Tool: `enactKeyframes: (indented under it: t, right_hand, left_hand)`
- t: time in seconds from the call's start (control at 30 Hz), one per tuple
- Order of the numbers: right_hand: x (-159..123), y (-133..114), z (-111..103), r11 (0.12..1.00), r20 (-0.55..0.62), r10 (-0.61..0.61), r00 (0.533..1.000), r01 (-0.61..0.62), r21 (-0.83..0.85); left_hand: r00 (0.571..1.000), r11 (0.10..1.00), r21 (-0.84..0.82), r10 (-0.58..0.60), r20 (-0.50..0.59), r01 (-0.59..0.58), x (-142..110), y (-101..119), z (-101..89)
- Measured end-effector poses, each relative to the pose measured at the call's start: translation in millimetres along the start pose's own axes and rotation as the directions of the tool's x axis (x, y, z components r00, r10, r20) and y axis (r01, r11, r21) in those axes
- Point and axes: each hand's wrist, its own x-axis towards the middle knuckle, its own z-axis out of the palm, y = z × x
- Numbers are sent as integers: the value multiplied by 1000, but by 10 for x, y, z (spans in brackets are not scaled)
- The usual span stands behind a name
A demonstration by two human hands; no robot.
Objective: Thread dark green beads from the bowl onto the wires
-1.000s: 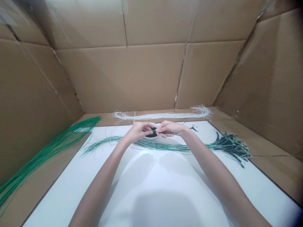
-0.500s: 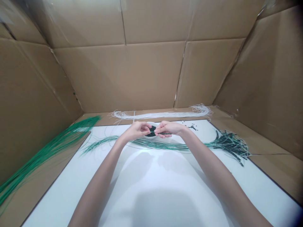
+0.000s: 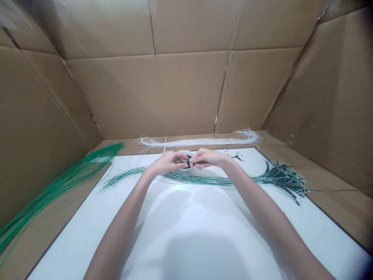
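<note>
Presently, the left hand and the right hand are both grasping with their fingers one thin strand, which is situated over the white bowl with black beads.

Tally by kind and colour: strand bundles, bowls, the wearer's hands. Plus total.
Green bundles: 2 (plain green bundle, dark-ended green bundle)
White bundle: 1
White bowl: 1
Hands: 2 (left hand, right hand)
Total: 6
Scattered dark beads not included; too small to count reliably.
</note>
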Motion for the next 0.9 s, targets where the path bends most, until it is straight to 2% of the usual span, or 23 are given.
enactKeyframes:
  t: [0.23, 0.3, 0.33, 0.37, 0.43, 0.47, 0.5, 0.53, 0.63, 0.7, 0.8, 0.83, 0.9]
  right_hand:
    - [-122, -33, -1, 999, -32, -18, 999, 19, 32]
    - [-176, -21, 23, 999, -100, -45, 994, 45, 3]
    - [-204, -7, 35, 998, -187, -59, 981, 55, -27]
    - [-230, 13, 45, 996, -308, -74, 949, 56, -68]
    - [-280, 59, 59, 989, -565, -111, 818, 34, -145]
    - [-301, 81, 64, 986, -654, -127, 745, 21, -168]
    - [-317, 97, 70, 984, -705, -137, 696, 12, -180]
    - [-327, 107, 80, 985, -718, -135, 683, 11, -174]
    - [-317, 86, 140, 994, -677, -108, 728, 61, -93]
    - [-285, 50, 195, 990, -695, -140, 705, 121, -78]
    - [-245, 13, 250, 966, -746, -254, 615, 124, -227]
    - [-238, 11, 255, 947, -738, -304, 602, 108, -302]
    - [-237, 17, 248, 893, -689, -392, 610, 71, -445]
  left_hand:
    - [995, 994, 111, 21, -96, -10, 17, 15, -10]
    - [988, 992, 125, 17, -154, 2, 30, -18, -5]
    - [982, 992, 130, 20, -187, 5, 37, -35, 0]
    - [975, 991, 134, 21, -221, 9, 42, -50, 4]
    - [957, 991, 134, 23, -290, 17, 50, -71, 10]
    - [947, 992, 128, 26, -321, 17, 52, -76, 10]
    - [939, 993, 117, 30, -344, 11, 53, -77, 10]
    - [932, 995, 103, 39, -360, -2, 52, -76, 9]
    - [924, 996, 60, 80, -375, -62, 48, -67, 9]
    - [917, 996, 46, 92, -389, -80, 44, -61, 13]
    - [899, 996, 43, 84, -429, -73, 37, -52, 23]
    - [893, 997, 41, 79, -443, -68, 36, -47, 26]
    - [883, 998, 34, 68, -465, -59, 33, -38, 29]
